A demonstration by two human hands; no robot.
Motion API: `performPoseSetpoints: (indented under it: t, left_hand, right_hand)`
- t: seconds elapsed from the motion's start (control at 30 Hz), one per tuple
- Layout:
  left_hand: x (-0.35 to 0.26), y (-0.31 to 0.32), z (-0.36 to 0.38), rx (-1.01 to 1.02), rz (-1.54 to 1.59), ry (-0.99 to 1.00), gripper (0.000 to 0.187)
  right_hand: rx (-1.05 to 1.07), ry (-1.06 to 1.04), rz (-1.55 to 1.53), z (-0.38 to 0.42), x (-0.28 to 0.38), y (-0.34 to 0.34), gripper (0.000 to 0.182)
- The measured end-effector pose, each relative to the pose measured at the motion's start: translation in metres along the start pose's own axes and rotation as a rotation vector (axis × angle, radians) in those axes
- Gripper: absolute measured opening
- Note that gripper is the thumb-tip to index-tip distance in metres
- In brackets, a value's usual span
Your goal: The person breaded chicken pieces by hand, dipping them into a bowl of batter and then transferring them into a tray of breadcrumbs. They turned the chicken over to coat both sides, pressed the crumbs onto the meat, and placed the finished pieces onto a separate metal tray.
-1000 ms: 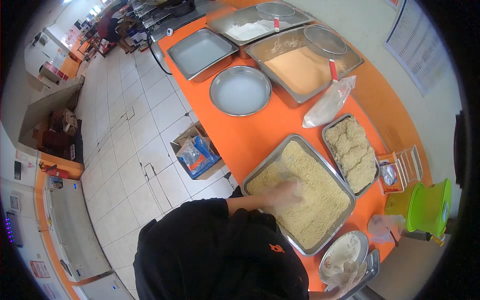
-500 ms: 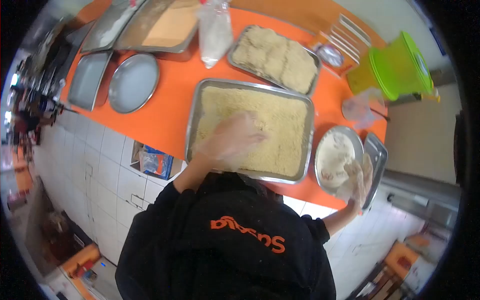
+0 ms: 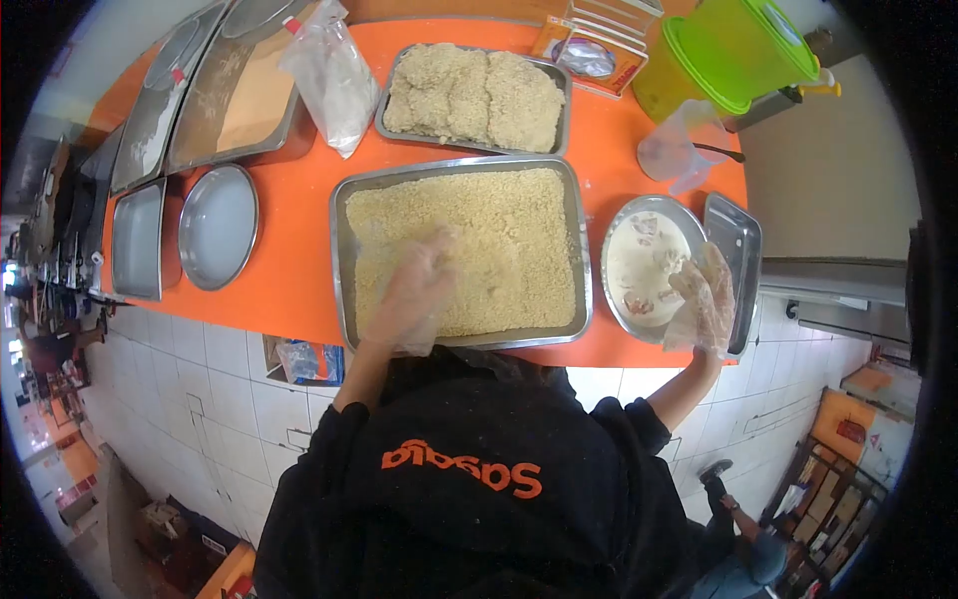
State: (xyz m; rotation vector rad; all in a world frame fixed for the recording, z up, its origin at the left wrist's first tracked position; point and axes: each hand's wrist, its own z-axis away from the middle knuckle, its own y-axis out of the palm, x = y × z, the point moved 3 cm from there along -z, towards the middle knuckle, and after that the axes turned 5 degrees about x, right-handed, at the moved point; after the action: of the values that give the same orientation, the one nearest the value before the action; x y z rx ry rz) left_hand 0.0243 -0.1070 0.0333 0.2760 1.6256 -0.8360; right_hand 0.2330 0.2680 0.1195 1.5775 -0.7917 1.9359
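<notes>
My left hand (image 3: 411,292), in a clear plastic glove, is over the left part of a metal tray of pale yellow crumbs (image 3: 519,250). Motion smears its fingers, so whether they hold anything is hidden. On the right, my right hand (image 3: 707,299) is at the right rim of a round metal bowl (image 3: 612,290). Its gloved fingers are coated with white batter and stand apart, with nothing plainly held. Pinkish pieces (image 3: 639,301) lie in the white batter (image 3: 633,262). Crumb-coated pieces (image 3: 469,95) fill a smaller tray behind the crumbs.
A bag of white powder (image 3: 334,85), a round metal plate (image 3: 220,228) and metal pans (image 3: 138,240) are at the left. At the right are a plastic jug (image 3: 679,148), green tubs (image 3: 743,50) and a narrow tray (image 3: 736,225). Another person (image 3: 743,549) is at the lower right.
The camera view has shifted. My left hand has moved left across the crumbs. My right hand's fingers are spread further apart at the bowl. Another person has come into view at the lower right.
</notes>
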Motion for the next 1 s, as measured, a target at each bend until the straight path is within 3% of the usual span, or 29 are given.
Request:
performPoseSetpoints:
  t: [0.13,0.2,0.27,0.33,0.43,0.53,0.6,0.73,0.83,0.93,1.0]
  left_hand:
    - [-0.030,-0.028,-0.036,-0.001,-0.220,0.245,0.045]
    - [-0.054,-0.012,-0.060,0.060,-0.320,0.229,0.047]
    - [-0.048,0.017,-0.065,0.208,-0.553,0.235,0.050]
    - [-0.004,0.053,-0.056,0.438,-0.926,0.266,0.057]
    - [-0.030,0.049,-0.055,0.368,-0.956,0.339,0.064]
    - [-0.082,0.056,-0.065,0.622,-1.043,0.399,0.072]
    - [-0.079,0.075,-0.071,0.643,-1.084,0.453,0.064]
    - [-0.032,0.117,-0.111,0.792,-0.831,0.243,0.046]
    - [-0.056,0.085,-0.131,1.097,-0.515,-0.154,0.037]
    - [-0.081,0.050,-0.142,1.109,-0.467,-0.025,0.033]
    - [-0.108,0.034,-0.127,0.921,-0.301,-0.085,0.036]
  right_hand:
    - [-0.011,0.025,0.011,0.001,0.001,-0.004,0.063]
    - [0.000,0.029,0.007,0.002,-0.006,-0.010,0.063]
    - [-0.002,0.029,0.005,0.002,-0.011,-0.013,0.064]
    - [-0.019,0.018,-0.001,0.000,-0.015,-0.012,0.064]
    - [0.025,-0.018,0.015,0.002,-0.022,-0.020,0.065]
    - [-0.001,0.018,0.063,0.002,-0.016,-0.015,0.065]
    - [-0.002,0.039,0.068,0.005,-0.015,-0.014,0.065]
    - [0.005,0.035,0.053,-0.001,-0.022,-0.014,0.062]
    - [-0.018,0.059,0.059,0.006,-0.009,-0.011,0.062]
    - [-0.013,0.056,0.008,0.009,-0.011,-0.014,0.063]
    - [-0.027,0.074,0.021,0.008,-0.015,-0.018,0.063]
